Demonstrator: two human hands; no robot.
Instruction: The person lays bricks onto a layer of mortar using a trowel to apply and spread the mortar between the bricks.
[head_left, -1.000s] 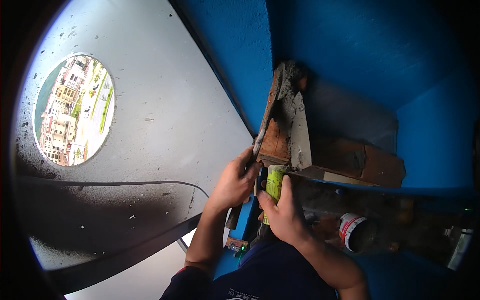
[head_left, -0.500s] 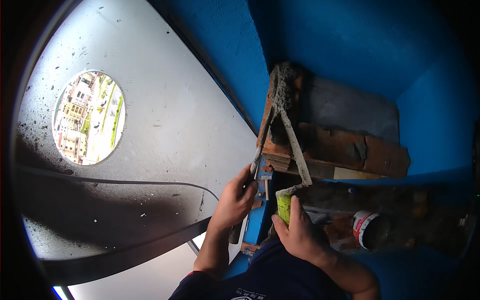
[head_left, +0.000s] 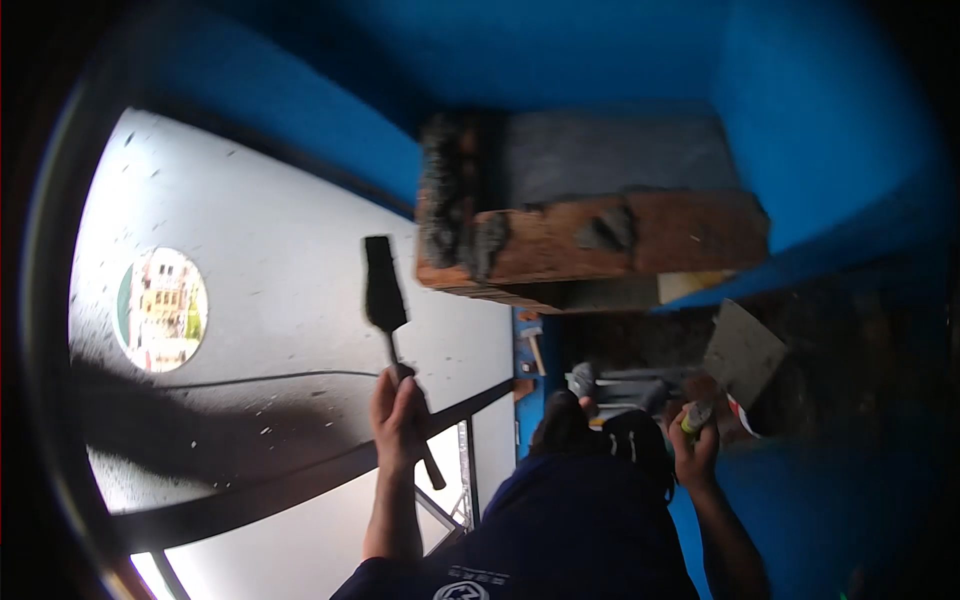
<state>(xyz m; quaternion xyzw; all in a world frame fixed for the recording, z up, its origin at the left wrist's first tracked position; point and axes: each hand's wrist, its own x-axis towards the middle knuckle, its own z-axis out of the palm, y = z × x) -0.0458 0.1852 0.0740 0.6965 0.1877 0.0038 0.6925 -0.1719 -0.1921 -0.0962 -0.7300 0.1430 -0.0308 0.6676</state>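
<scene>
My left hand (head_left: 397,418) grips a long dark trowel (head_left: 384,282) with a narrow flat blade pointing up, left of the brickwork and apart from it. In my right hand (head_left: 697,450) is the yellow-green handle (head_left: 695,418) of a wide trowel (head_left: 745,355), its grey blade blurred, below the right part of the brickwork. The low brickwork (head_left: 670,235) has lumpy wet mortar (head_left: 445,190) along its left end and patches on its front, with a grey slab (head_left: 620,150) behind.
Blue walls (head_left: 830,150) surround the brickwork. A speckled pale panel (head_left: 270,310) with a round opening (head_left: 160,310) is at the left. A hammer (head_left: 535,347) lies on a narrow blue ledge. A white bucket (head_left: 750,425) is partly hidden behind the right trowel. My dark-clothed legs show below.
My left hand has pulled its tool away leftward from the brickwork. My right hand has moved right, swinging the wide trowel away from the bricks. The whole view has shifted.
</scene>
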